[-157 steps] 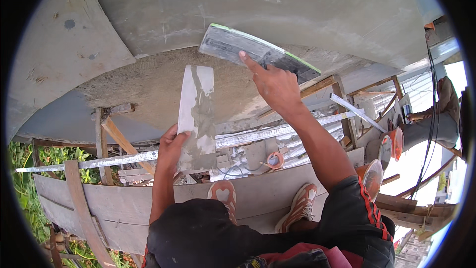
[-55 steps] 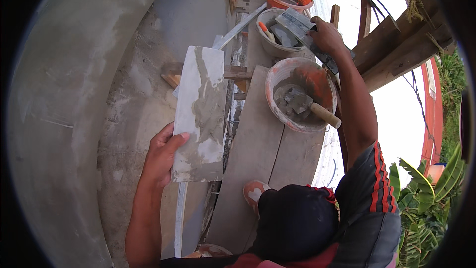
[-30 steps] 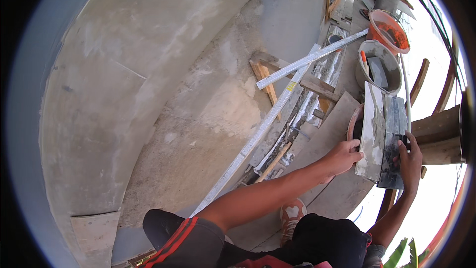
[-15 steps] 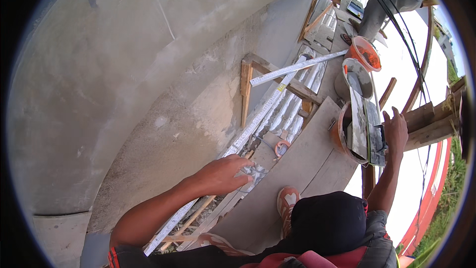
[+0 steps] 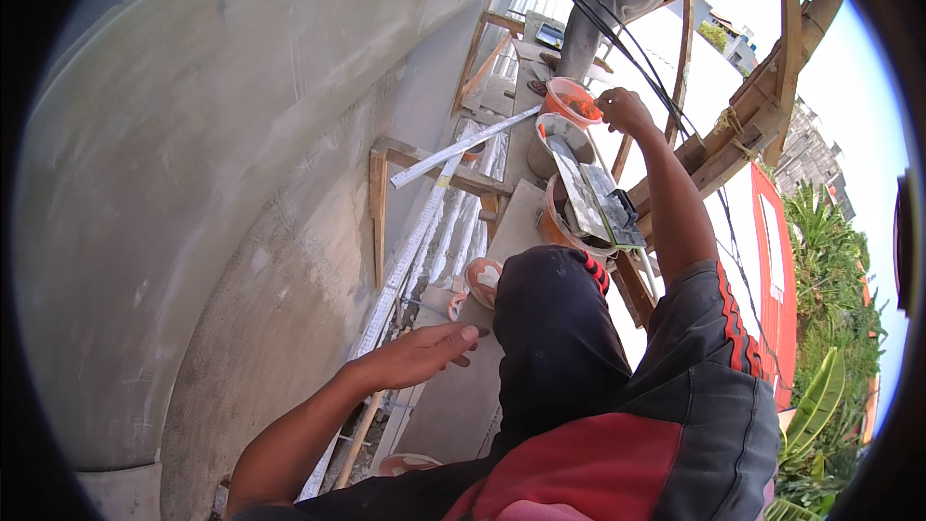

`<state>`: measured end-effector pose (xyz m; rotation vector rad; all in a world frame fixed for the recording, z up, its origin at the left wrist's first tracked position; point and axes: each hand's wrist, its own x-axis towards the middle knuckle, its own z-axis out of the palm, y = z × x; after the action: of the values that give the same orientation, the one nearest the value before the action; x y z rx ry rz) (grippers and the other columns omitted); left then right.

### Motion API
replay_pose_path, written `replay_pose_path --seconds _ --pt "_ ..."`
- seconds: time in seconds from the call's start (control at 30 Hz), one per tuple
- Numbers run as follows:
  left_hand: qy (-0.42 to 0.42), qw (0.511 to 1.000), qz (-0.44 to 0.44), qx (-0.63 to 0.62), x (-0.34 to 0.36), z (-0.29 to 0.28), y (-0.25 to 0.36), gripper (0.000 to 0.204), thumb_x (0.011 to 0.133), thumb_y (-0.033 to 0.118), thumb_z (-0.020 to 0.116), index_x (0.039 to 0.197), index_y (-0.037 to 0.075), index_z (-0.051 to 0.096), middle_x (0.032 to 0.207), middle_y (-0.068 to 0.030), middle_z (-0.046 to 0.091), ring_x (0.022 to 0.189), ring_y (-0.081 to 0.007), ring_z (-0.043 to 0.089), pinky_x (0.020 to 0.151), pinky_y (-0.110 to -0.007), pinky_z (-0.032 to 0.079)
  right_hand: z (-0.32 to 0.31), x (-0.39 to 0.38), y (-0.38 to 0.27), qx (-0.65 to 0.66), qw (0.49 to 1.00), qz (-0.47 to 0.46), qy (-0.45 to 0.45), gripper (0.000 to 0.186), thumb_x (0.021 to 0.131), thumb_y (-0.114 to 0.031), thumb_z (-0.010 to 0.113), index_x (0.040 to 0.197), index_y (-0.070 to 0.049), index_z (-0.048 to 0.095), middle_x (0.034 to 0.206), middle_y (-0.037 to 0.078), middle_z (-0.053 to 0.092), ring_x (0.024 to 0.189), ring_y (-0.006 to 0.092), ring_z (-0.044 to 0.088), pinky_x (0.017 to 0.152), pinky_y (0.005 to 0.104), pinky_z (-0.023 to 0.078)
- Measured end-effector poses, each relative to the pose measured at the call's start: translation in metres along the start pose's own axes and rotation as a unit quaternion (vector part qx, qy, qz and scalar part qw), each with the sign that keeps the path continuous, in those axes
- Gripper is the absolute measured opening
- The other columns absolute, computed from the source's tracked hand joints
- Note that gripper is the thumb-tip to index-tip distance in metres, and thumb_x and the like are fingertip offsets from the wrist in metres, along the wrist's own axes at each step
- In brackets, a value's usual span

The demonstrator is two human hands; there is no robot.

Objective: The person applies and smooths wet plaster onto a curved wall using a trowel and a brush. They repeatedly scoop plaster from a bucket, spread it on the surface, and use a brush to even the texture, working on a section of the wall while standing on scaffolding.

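Observation:
My left hand (image 5: 439, 352) is open and empty above the walkway planks, its fingers loosely bent. My right hand (image 5: 622, 111) is raised beside the orange bucket (image 5: 569, 101), fingers curled but apart, with nothing visible in them. Below it, a pale, mortar-smeared board (image 5: 579, 193) and a dark float (image 5: 622, 222) with a black handle and green edge lie across the top of a lower orange bucket (image 5: 555, 222). A grey bucket (image 5: 577, 140) stands between the two orange ones.
A curved plastered wall (image 5: 193, 183) fills the left side. Long metal straightedges (image 5: 468, 150) cross timber supports (image 5: 381, 222) beside narrow planks (image 5: 434, 415). Another person's grey-trousered leg (image 5: 588, 34) is on the walkway ahead, behind black cables (image 5: 637, 63). A timber railing (image 5: 743, 135) and plants (image 5: 815, 241) are at right.
Both hands have let go of the board and float, which now lie on the bucket. My right hand has risen forward, and the view has swung toward the walkway and co-worker.

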<state>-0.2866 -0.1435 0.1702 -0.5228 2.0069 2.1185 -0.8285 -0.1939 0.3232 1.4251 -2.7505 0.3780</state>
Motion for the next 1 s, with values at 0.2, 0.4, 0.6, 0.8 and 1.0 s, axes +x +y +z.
replay_pose_path --seconds 0.2,0.4,0.6,0.8,1.0 --pt "0.068 0.996 -0.039 0.031 0.006 -0.039 0.009 0.065 0.11 0.052 0.063 0.157 0.007 0.058 0.142 -0.0174 0.066 0.13 -0.0256 0.067 0.109 -0.042 0.053 0.064 0.089 0.12 0.008 0.99 0.106 -0.097 0.021 0.103 -0.022 0.069 0.112 -0.004 0.077 0.084 0.009 0.077 0.064 0.0183 0.076 0.053 0.0358 0.062" --pt "0.253 0.949 -0.154 0.105 0.014 -0.107 0.046 0.053 0.105 0.031 0.074 0.15 0.005 0.064 0.139 -0.0141 0.068 0.126 -0.026 0.068 0.105 -0.041 0.054 0.179 0.186 0.211 -0.062 0.965 0.063 -0.247 0.032 0.095 -0.027 0.079 0.119 -0.006 0.076 0.098 0.014 0.077 0.076 0.024 0.078 0.061 0.039 0.064" --pt "0.308 0.888 -0.297 0.169 0.031 -0.125 0.05 0.05 0.101 0.026 0.077 0.144 0.002 0.066 0.136 -0.0178 0.068 0.122 -0.0285 0.07 0.099 -0.042 0.056 0.264 0.236 0.293 -0.181 0.952 -0.051 -0.24 0.071 0.088 -0.04 0.088 0.135 0.004 0.059 0.125 0.029 0.073 0.118 0.0415 0.073 0.096 0.0537 0.061" --pt "0.356 0.827 -0.409 0.148 0.005 -0.1 0.014 0.051 0.1 0.026 0.078 0.144 0.003 0.066 0.134 -0.0201 0.069 0.118 -0.0321 0.072 0.099 -0.042 0.057 0.318 0.246 0.251 -0.087 0.957 0.039 -0.273 0.104 0.078 -0.046 0.094 0.152 -0.001 0.036 0.147 0.038 0.056 0.134 0.0528 0.063 0.112 0.0554 0.054" --pt "0.31 0.823 -0.432 0.198 0.008 -0.094 -0.03 0.055 0.098 0.029 0.079 0.144 0.002 0.066 0.133 -0.0228 0.069 0.112 -0.0342 0.074 0.096 -0.044 0.059 0.282 0.276 0.254 -0.134 0.961 0.051 -0.236 0.094 0.07 -0.043 0.092 0.149 -0.008 0.054 0.142 0.028 0.065 0.133 0.0464 0.064 0.111 0.0563 0.051"
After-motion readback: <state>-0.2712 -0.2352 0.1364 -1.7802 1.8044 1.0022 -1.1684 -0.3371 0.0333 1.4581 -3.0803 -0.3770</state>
